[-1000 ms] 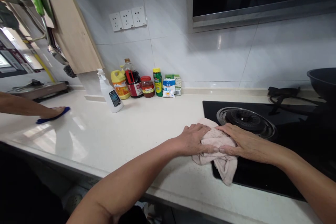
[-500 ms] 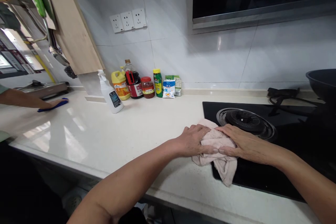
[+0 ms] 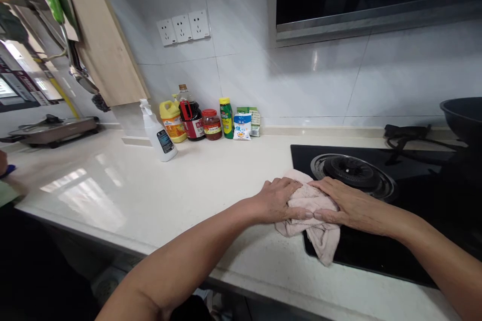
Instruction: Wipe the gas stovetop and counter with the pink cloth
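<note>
A crumpled pale pink cloth (image 3: 314,203) lies over the left edge of the black gas hob (image 3: 376,251) and partly on the white countertop (image 3: 196,185). My left hand (image 3: 276,201) grips the cloth from the left, its fingertips hidden in the folds. From the right, my right hand (image 3: 346,205) is closed on the same cloth. Both thumb tips nearly meet at its middle. A corner of the cloth hangs down between the hands toward the counter's front. Just behind my right hand is the round burner (image 3: 352,173).
A white spray bottle (image 3: 160,133), a yellow jug (image 3: 173,123), a dark sauce bottle (image 3: 193,118), a red-lidded jar (image 3: 212,125) and a green bottle (image 3: 226,118) stand along the wall. A black wok (image 3: 465,120) sits at right. Another person's hand (image 3: 3,163) shows far left.
The other person's hand with the blue cloth has drawn back to the left edge, uncovering the pan there. My hands and the pink cloth stay practically where they were.
</note>
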A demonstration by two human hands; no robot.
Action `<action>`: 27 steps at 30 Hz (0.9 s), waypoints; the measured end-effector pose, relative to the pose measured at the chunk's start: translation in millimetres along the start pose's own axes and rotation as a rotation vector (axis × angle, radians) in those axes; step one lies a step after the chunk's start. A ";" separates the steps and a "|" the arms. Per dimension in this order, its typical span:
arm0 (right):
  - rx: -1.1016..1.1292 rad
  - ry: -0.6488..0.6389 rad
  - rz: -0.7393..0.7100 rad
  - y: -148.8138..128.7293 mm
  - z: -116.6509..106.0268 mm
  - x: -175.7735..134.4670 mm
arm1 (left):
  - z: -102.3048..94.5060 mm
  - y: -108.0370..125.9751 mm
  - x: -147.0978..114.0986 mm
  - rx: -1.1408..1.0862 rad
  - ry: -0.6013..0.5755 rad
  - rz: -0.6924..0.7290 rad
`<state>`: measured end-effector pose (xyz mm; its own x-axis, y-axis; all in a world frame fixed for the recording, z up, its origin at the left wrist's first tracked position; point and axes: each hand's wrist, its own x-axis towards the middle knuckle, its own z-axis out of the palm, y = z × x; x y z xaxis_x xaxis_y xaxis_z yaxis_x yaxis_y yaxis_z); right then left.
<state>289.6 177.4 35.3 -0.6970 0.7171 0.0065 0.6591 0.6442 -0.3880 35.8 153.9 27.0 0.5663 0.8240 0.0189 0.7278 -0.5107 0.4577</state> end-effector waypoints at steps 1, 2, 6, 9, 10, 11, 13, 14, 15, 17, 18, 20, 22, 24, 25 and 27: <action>-0.004 0.000 0.000 1.1 0.8 0.2 | -0.1 0.1 0.0 -0.002 -0.003 -0.001; -0.009 -0.001 0.001 2.1 1.5 0.3 | -0.2 0.3 -0.1 -0.002 -0.005 -0.002; -0.029 -0.001 0.009 3.0 2.8 0.4 | 0.1 0.5 0.3 0.011 0.007 -0.002; -0.033 -0.004 -0.003 2.2 2.5 0.1 | 0.7 0.6 0.8 0.017 0.005 -0.006; -0.033 -0.004 -0.006 2.2 2.4 0.1 | 0.7 0.8 0.9 0.017 0.004 -0.007; -0.034 -0.004 -0.006 2.4 2.5 0.1 | 0.6 1.2 1.0 0.018 0.003 -0.007; -0.036 -0.003 -0.003 3.2 2.8 0.3 | -0.2 2.3 0.8 0.020 0.003 -0.009; -0.037 -0.003 0.000 3.6 3.0 0.5 | -0.8 3.1 0.6 0.022 0.002 -0.012; -0.037 -0.004 0.003 4.0 3.1 0.6 | -1.5 3.8 0.3 0.022 -0.001 -0.015; -0.036 -0.006 0.005 4.1 3.1 0.8 | -2.5 4.8 -0.3 0.018 -0.007 -0.017; -0.035 -0.009 0.006 3.9 3.0 0.9 | -2.7 4.9 -0.6 0.015 -0.007 -0.015; -0.035 -0.014 0.006 3.0 2.4 0.7 | -2.4 4.5 -0.7 0.010 -0.003 -0.009; -0.034 -0.013 0.008 1.9 1.7 0.3 | -1.5 3.5 -0.5 0.010 0.002 -0.006; -0.033 -0.012 0.010 0.9 1.0 -0.2 | -0.6 2.7 0.0 0.013 0.001 -0.009; -0.031 -0.012 0.009 0.5 0.7 -0.4 | -0.4 2.5 0.2 0.014 0.000 -0.010; -0.027 -0.012 0.007 -0.5 0.1 -0.8 | -0.4 2.6 0.4 0.017 0.000 -0.014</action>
<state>289.8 176.5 35.4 -0.6958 0.7182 -0.0069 0.6709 0.6465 -0.3632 37.8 153.1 28.6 0.5563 0.8309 0.0124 0.7419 -0.5033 0.4430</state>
